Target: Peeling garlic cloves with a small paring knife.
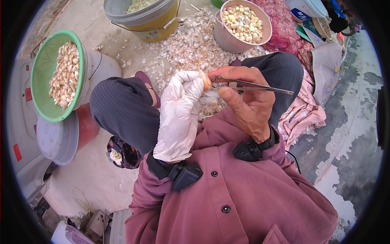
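Observation:
My left hand (182,113), in a white glove, grips a garlic clove (205,80) with brownish-pink skin between its fingers. My bare right hand (248,100) holds metal tweezers (262,87) between thumb and fingers, their tips at the clove's right side. Whether the tips touch or pinch its skin is hard to tell. Both hands are above my lap, between my knees. Beyond them, loose garlic skins (189,45) cover part of the ground. A pink bucket (216,33) full of garlic cloves (242,24) stands past my right knee.
At the left, a green basket (34,73) of unpeeled cloves rests on a white bucket (103,67). A yellowish bucket (155,32) holding cloves stands ahead. A red mesh sack (278,21) and pink cloth (301,122) lie on the right. A patterned bag (131,154) sits beside my left leg.

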Demonstrator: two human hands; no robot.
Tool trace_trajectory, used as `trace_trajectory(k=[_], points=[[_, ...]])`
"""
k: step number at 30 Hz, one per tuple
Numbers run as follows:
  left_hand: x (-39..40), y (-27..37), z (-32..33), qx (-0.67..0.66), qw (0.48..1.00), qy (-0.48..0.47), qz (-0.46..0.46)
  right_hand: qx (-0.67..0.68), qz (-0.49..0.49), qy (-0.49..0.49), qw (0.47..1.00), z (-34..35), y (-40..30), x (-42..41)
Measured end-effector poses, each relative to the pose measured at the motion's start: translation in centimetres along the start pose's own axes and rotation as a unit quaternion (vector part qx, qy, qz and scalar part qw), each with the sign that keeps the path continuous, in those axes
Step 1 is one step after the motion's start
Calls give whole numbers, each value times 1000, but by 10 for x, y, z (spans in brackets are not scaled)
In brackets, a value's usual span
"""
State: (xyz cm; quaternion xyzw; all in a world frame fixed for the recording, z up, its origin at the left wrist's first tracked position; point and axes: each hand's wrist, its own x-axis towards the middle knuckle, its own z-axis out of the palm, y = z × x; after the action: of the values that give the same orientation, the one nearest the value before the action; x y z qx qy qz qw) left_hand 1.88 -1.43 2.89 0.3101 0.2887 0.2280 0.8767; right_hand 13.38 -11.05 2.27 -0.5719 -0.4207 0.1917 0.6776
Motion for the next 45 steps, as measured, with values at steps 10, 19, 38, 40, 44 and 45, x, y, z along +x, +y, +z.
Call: trace_trajectory(k=[10, 19, 38, 40, 44, 45], points=[[-1, -3, 0, 21, 1000, -18, -7, 49, 60, 11, 997, -6, -1, -6], [2, 4, -17, -80, 976, -141, -145, 287, 208, 28, 935, -11, 9, -11], [-6, 20, -16, 295, 945, -52, 131, 44, 187, 96, 977, -24, 27, -12], [-6, 21, -17, 429, 889, -63, 151, 107, 184, 39, 976, -14, 4, -9], [-6, 20, -7, 491, 844, -33, 213, 140, 171, 0, 975, -2, -14, -4], [-7, 19, -6, 501, 830, -46, 241, 140, 172, 1, 975, -1, -14, -4]])
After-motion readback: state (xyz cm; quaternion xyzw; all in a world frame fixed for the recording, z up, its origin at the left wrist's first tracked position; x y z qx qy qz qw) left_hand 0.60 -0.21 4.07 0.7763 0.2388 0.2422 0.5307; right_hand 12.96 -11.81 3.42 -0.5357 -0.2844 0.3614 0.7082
